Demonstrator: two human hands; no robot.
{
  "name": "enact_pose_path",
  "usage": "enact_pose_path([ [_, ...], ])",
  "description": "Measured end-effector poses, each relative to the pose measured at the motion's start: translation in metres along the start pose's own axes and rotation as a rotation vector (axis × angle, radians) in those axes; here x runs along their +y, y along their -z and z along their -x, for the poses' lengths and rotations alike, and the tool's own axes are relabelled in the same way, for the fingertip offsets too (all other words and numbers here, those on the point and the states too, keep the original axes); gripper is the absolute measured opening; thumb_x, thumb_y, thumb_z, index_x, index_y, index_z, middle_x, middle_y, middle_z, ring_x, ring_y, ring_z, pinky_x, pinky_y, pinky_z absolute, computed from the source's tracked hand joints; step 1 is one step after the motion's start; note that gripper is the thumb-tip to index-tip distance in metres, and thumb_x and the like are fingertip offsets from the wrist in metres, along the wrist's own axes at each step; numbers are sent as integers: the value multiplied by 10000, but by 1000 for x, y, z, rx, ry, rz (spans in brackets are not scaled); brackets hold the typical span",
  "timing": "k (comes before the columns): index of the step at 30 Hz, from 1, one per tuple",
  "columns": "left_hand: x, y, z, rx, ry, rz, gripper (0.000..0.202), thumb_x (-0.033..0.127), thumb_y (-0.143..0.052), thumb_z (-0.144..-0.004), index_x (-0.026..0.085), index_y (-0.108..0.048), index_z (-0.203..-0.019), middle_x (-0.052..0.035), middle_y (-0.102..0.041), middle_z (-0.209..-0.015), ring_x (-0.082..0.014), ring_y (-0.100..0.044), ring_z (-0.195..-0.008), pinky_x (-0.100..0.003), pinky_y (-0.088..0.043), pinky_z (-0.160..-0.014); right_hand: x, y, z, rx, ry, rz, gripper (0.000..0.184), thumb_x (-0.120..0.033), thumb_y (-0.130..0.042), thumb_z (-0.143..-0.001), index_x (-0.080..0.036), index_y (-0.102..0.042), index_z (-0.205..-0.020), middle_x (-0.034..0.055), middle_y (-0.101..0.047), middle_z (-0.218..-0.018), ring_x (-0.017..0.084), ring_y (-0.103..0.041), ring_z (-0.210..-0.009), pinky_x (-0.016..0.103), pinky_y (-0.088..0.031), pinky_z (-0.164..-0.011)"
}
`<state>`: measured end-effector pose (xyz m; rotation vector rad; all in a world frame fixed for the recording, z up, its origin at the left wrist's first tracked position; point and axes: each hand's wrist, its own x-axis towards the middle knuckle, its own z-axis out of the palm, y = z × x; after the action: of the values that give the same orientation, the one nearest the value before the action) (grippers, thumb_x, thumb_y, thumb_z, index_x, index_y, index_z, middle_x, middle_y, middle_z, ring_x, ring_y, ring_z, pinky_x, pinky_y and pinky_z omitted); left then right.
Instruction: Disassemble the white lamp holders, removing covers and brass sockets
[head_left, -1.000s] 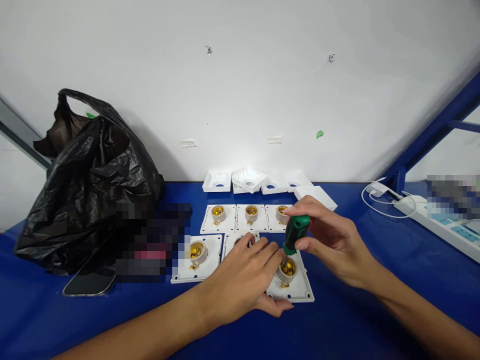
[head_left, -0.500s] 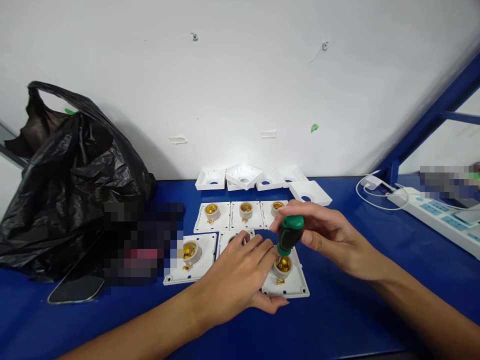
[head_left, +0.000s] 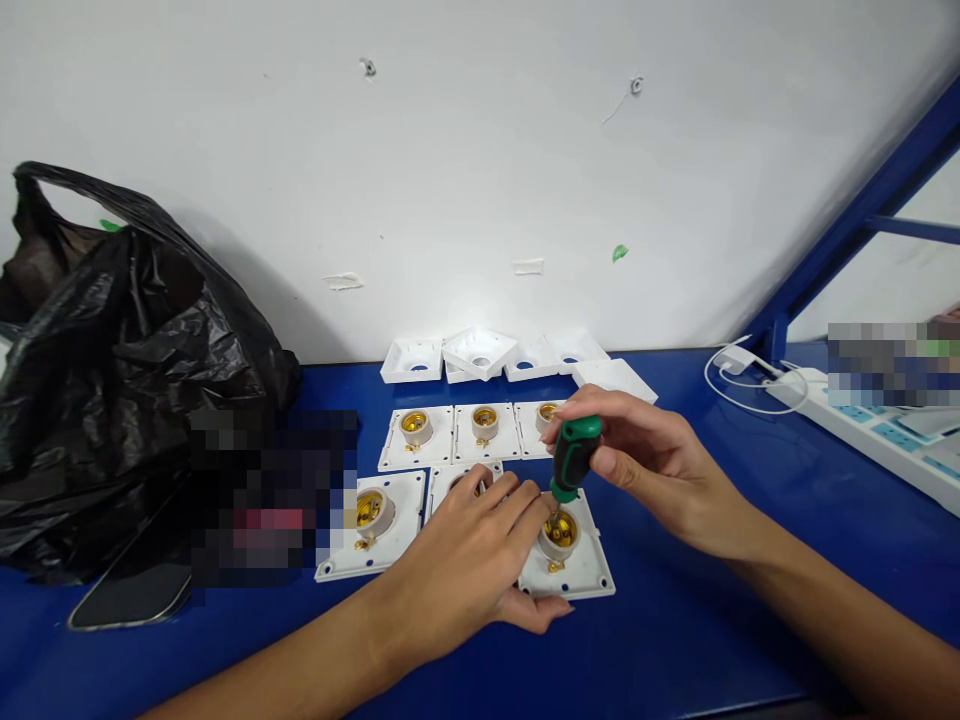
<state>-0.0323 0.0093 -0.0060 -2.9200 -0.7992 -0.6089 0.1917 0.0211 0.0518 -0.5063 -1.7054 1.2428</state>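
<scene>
My right hand (head_left: 652,465) grips a short green-and-black screwdriver (head_left: 576,458) between thumb and fingers. Its tip points down into the brass-lined cup of a white square lamp holder (head_left: 577,565) at the front right. My left hand (head_left: 480,555) grips that lamp holder's left side, thumb at the front edge and fingers beside the cup. Partly under my left fingers lies another lamp holder (head_left: 442,485). A further lamp holder (head_left: 405,510) sits to the left, its left edge pixelated. Behind stand three more in a row, including the middle lamp holder (head_left: 506,440).
White square covers (head_left: 615,378) with round holes lie along the wall. On the left are a black plastic bag (head_left: 150,330), a pixelated patch and a phone (head_left: 135,590). A white power strip (head_left: 862,420) with a cable lies right on the blue table (head_left: 675,640).
The view has shifted slightly, so most things appear a little further left. The screwdriver is tilted a bit differently in my right hand, its tip still in the cup. My left hand keeps its hold.
</scene>
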Motion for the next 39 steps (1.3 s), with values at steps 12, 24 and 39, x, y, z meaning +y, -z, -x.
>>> enact_pose_path([
  [12,1,2,0,9,-3,15,697,672,-779,-821,131,-614,-1230,-81,-738,-1042,-311,-684,-963,-476,-449,-934,2,-3,-3,79,23,-5,306,-255,-674,-1010,-349,-720,-1298,33,-712,-1207,147,-697,-1048,296,-606,-908],
  [24,0,4,-1,-44,1,28,717,691,-719,-862,150,-568,-1307,-119,-719,-1200,-355,-650,-1154,-488,-485,-965,2,5,-1,-159,-36,-230,301,-212,-553,-1072,-309,-677,-1329,45,-736,-1253,167,-688,-1196,370,-557,-1053],
  [39,0,5,-1,-68,14,57,721,673,-735,-862,159,-551,-1333,-123,-724,-1211,-355,-661,-1137,-499,-484,-964,-4,2,-2,-103,36,6,271,-304,-630,-1037,-348,-735,-1284,55,-707,-1158,189,-653,-1086,406,-573,-970],
])
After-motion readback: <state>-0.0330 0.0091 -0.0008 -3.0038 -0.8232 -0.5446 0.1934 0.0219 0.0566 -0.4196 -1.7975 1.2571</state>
